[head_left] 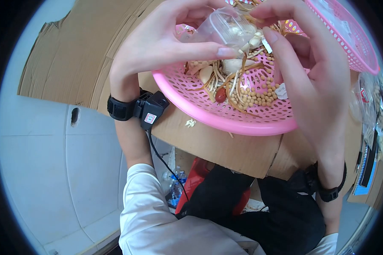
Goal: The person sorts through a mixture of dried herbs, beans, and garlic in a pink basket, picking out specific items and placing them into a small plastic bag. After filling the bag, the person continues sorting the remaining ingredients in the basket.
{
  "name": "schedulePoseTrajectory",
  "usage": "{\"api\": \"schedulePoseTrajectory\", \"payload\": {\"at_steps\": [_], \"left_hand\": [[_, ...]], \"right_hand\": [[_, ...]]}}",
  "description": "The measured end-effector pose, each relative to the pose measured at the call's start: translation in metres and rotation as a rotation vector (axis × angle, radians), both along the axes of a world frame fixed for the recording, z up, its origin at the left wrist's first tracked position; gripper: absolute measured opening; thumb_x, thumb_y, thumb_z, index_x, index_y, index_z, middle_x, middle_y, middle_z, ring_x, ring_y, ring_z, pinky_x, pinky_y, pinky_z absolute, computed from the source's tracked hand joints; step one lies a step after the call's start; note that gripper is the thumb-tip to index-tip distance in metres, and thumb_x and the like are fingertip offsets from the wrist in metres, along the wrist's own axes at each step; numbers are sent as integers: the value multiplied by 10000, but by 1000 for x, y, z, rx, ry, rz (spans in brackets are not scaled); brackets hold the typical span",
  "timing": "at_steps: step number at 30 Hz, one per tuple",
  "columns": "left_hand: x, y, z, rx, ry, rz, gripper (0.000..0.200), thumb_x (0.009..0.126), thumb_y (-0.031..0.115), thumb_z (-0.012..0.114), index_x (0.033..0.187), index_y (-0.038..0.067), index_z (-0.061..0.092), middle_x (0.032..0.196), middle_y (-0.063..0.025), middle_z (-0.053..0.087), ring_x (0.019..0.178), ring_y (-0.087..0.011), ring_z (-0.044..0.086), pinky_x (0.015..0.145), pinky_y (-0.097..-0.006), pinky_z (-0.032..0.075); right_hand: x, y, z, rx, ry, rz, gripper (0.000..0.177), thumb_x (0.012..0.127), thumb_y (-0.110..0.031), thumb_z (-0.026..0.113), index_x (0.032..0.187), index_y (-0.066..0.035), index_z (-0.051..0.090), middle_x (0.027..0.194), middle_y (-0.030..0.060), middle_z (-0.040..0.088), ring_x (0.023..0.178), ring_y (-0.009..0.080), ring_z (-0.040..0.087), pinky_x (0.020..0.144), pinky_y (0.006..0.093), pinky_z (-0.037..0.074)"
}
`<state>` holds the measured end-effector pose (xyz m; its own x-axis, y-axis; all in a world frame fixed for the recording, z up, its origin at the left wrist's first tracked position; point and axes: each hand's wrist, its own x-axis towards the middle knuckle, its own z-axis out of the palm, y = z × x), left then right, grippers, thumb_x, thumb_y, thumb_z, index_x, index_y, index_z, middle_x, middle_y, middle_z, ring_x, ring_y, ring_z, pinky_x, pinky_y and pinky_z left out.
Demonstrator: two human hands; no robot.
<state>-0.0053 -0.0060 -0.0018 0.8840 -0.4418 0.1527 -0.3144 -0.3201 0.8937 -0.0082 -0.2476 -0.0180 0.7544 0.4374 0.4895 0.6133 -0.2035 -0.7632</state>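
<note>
My left hand (159,46) grips a clear plastic container (219,27), thumb along its near side. The container is tilted on its side above a pink perforated basket (225,123), with whitish pieces (251,38) at its mouth. My right hand (312,63) is beside that mouth, thumb and forefinger apart, with nothing visible between them; its other fingers are partly hidden. In the basket lie yellow soybeans (259,98), a red date (221,95), thin brown and pale strands (236,87), a larger white piece (232,65) and small white paper labels (281,91).
Another pink basket (353,51) with clear plastic in it stands at the right. Plastic packets (372,97) lie along the right edge. A few pale scraps (190,123) are on the brown tabletop (225,148). A cable (161,159) hangs from my left wrist device (153,110).
</note>
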Motion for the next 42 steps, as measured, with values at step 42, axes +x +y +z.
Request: {"api": "schedulePoseTrajectory", "payload": {"at_steps": [42], "left_hand": [[4, 1, -19, -45, -119, 165, 531, 991, 241, 711, 1440, 6, 548, 1365, -120, 651, 1273, -189, 624, 1108, -328, 465]], "right_hand": [[15, -42, 3, 592, 350, 289, 532, 1022, -198, 578, 1457, 77, 440, 1192, 136, 617, 869, 155, 611, 734, 279, 517]]}}
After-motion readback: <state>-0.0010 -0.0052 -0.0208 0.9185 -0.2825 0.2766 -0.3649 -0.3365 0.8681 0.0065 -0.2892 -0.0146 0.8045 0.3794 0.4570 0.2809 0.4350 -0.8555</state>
